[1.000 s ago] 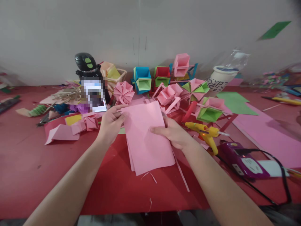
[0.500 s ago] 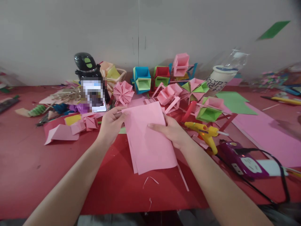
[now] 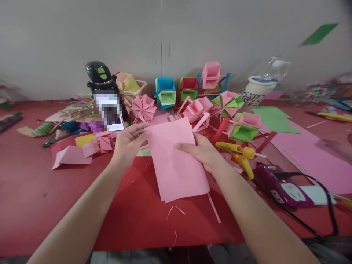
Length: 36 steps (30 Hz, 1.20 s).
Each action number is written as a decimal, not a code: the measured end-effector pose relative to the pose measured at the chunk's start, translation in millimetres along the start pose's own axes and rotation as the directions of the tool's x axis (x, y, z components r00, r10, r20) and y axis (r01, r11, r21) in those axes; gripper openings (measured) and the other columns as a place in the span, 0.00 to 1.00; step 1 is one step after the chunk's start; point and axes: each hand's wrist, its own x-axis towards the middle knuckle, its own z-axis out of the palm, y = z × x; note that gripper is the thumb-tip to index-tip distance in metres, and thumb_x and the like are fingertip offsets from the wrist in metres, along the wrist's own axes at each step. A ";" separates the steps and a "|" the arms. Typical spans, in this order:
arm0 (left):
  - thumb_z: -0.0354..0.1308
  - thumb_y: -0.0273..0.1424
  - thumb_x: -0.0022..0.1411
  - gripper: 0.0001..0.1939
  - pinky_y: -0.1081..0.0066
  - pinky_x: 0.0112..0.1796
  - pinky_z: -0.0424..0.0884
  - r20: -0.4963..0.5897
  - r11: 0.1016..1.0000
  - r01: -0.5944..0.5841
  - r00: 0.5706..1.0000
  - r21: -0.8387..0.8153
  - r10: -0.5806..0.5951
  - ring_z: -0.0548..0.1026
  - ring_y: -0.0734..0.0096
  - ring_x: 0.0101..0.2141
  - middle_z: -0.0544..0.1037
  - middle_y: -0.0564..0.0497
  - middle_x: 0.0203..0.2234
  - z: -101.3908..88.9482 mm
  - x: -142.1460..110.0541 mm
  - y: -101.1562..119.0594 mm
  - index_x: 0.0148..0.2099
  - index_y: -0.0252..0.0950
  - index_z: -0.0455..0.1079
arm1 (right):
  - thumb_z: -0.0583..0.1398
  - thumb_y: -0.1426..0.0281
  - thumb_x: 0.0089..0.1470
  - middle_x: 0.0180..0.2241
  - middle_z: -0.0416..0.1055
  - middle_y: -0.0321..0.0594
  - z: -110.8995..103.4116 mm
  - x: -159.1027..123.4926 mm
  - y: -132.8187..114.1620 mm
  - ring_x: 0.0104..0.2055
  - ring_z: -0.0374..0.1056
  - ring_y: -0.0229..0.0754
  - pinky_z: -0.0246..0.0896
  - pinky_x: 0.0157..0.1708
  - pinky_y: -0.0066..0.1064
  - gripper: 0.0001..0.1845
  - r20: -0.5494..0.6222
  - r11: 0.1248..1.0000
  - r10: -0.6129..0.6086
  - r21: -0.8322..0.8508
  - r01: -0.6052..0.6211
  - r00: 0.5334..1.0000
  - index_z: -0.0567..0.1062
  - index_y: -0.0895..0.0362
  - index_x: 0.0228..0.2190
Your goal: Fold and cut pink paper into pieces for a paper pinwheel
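Observation:
A folded sheet of pink paper (image 3: pixel 178 165) is held up over the red table, its lower edges showing more than one layer. My left hand (image 3: pixel 130 143) pinches its upper left corner between thumb and fingers. On the right edge, my right hand (image 3: pixel 203 150) grips the paper, thumb flat on the front and fingers hidden behind. A thin pink paper strip (image 3: pixel 213 208) sticks out below the sheet's lower right corner. Another curled strip (image 3: pixel 176 209) lies on the table just in front.
Folded paper models (image 3: pixel 195 110) stand along the back. To the right are a yellow glue gun (image 3: pixel 239 152), a purple power strip (image 3: pixel 284 187) with a black cable, and pink sheets (image 3: pixel 313 154). A phone (image 3: pixel 110 113) leans on a black figure (image 3: pixel 100 79) at left.
The pink paper has shifted slightly to the right, and its layers lie closer together at the lower left. Both hands keep their hold on it.

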 end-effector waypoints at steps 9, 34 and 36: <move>0.70 0.34 0.54 0.18 0.62 0.44 0.79 -0.023 1.000 0.005 1.000 0.006 -0.004 0.82 0.62 0.38 0.84 0.44 0.38 1.8 -0.1 1.4 0.47 0.34 0.79 | 0.73 0.67 0.41 0.46 0.79 0.47 -0.6 -1.1 -3.1 0.45 0.77 0.54 0.74 0.47 0.49 0.30 -0.014 1.000 -0.004 -0.017 0.004 1.000 0.75 0.56 0.48; 0.68 0.37 0.57 0.17 0.58 0.45 0.80 -0.021 0.995 -0.013 1.000 0.102 0.015 0.82 0.59 0.39 0.84 0.45 0.36 3.6 -3.0 3.4 0.46 0.33 0.78 | 0.73 0.62 0.41 0.45 0.78 0.46 -4.1 -2.9 -7.2 0.44 0.75 0.54 0.71 0.44 0.45 0.28 -0.069 0.858 -0.351 -0.423 0.291 0.934 0.76 0.57 0.45; 0.68 0.38 0.57 0.17 0.60 0.45 0.80 -0.020 0.995 -0.018 1.000 0.103 0.020 0.82 0.60 0.39 0.84 0.45 0.36 3.4 -3.1 3.4 0.46 0.33 0.78 | 0.72 0.63 0.42 0.45 0.78 0.46 -4.9 -2.0 -6.3 0.44 0.75 0.53 0.72 0.43 0.44 0.28 -0.066 0.854 -0.356 -0.427 0.296 0.932 0.76 0.57 0.45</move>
